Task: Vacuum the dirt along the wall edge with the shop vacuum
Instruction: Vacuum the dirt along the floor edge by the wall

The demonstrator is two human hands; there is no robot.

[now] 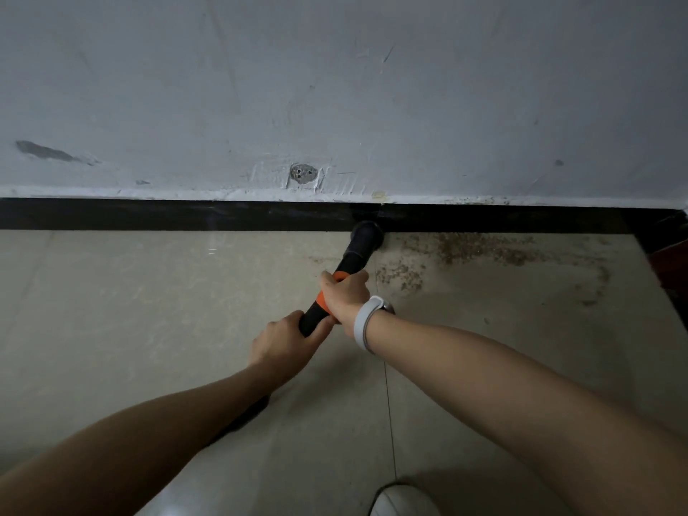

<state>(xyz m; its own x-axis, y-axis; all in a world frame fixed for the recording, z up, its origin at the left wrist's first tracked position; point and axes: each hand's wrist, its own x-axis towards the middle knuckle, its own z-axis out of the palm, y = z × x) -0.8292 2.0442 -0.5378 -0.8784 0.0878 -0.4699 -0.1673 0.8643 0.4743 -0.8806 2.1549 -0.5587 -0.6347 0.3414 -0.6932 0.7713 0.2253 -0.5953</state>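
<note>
- Grey plastered wall (335, 87) fills the upper half of the view, and a black baseboard (149, 214) runs along its foot above the beige tiled floor (130, 310).
- Brown dirt (480, 251) lies on the floor along the baseboard, all of it to the right of the nozzle; the floor to the left looks already clean, so I judge the job is about half done.
- Vacuum wand (353, 256) leans forward, and its black nozzle (368, 234) touches the floor just against the baseboard, at the left border of the dirt.
- Right hand (344, 294) grips the orange collar of the wand with fingers closed around it; a white wristband (366, 322) sits on that wrist.
- Left hand (284, 342) grips the black tube lower down, fingers also wrapped around.
- To do this step well, slide the nozzle slowly to the right, flat on the floor and close to the baseboard, then make another pass for the scattered grains (400, 275) farther from the wall.
</note>
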